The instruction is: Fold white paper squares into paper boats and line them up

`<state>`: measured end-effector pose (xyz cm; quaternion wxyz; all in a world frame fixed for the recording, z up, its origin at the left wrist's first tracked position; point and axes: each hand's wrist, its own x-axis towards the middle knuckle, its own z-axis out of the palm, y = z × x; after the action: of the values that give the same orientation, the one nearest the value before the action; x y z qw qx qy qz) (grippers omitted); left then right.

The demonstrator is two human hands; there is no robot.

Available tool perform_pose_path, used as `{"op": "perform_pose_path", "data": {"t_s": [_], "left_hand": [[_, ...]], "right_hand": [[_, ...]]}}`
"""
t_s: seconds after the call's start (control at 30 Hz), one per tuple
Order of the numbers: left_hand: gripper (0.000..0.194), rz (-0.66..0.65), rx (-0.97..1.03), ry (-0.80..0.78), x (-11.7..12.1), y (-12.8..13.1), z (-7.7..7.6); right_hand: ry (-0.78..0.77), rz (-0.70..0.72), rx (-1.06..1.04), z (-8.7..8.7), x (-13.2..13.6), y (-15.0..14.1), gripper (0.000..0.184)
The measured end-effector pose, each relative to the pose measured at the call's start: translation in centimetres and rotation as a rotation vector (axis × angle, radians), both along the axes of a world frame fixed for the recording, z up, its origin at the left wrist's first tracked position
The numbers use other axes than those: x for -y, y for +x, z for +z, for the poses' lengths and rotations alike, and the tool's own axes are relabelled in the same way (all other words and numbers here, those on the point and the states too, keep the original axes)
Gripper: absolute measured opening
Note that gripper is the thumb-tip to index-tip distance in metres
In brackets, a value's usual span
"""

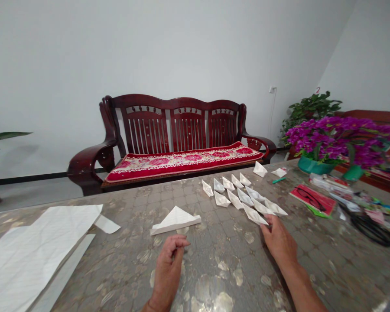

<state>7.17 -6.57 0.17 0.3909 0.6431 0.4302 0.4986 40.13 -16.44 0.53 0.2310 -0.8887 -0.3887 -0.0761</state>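
My left hand (167, 269) rests on the patterned table (214, 268) with its fingers curled in and nothing visible in them, just below a half-folded white paper triangle (175, 220). My right hand (279, 242) lies flat on the table, its fingertips touching the nearest of several folded white paper boats (243, 200) set in rows. One more boat (260, 169) and a smaller folded piece (278, 172) lie farther back.
Large white paper sheets (32, 251) cover the table's left end, with a small scrap (107, 224) beside them. At the right are scissors (372, 227), a red booklet (313, 199), a green pen (279, 180) and purple flowers (341, 141). A wooden bench (178, 143) stands behind.
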Motion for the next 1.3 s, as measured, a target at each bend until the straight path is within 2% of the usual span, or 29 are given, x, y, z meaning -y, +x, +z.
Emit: {"op": "perform_pose_path", "data": {"t_s": [0.23, 0.4, 0.47, 0.5, 0.57, 0.7, 0.87, 0.97, 1.1, 1.3], "left_hand": [[0.020, -0.013, -0.006, 0.003, 0.1, 0.1, -0.3], [0.020, 0.011, -0.018, 0.153, -0.1, -0.5, 0.1], [0.020, 0.044, -0.050, 0.256, -1.1, -1.7, 0.7], [0.021, 0.051, -0.086, 0.310, -1.9, -2.4, 1.1], [0.017, 0.129, -0.153, 0.377, -3.6, -4.3, 1.7], [0.025, 0.202, -0.345, 0.386, -6.6, -7.3, 1.5], [0.037, 0.141, -0.541, 0.298, -7.7, -7.7, -0.1], [0.035, 0.109, -0.586, 0.236, -7.9, -7.2, -0.7], [0.031, 0.071, -0.639, 0.181, -8.2, -6.8, -0.9], [0.023, 0.131, -0.701, 0.101, -8.3, -6.4, -0.8]], "right_hand": [[0.024, -0.018, -0.031, 0.2, 0.3, -0.2, 0.037], [0.268, -0.072, -0.013, 2.0, 1.5, -1.0, 0.037], [0.367, -0.031, -0.029, 3.2, 1.9, -1.4, 0.032], [0.385, 0.039, -0.058, 3.8, 1.9, -1.8, 0.031], [0.332, 0.189, -0.143, 4.7, 1.5, -2.9, 0.032], [0.121, 0.521, -0.298, 4.9, -1.3, -6.6, 0.037], [0.115, 0.740, -0.272, 2.7, -6.7, -11.7, 0.045], [0.098, 0.799, -0.232, 2.0, -9.2, -13.9, 0.041], [0.031, 0.796, -0.097, 2.2, -11.3, -15.9, 0.026], [-0.085, 0.741, -0.051, 1.7, -13.4, -16.8, 0.016]]}}
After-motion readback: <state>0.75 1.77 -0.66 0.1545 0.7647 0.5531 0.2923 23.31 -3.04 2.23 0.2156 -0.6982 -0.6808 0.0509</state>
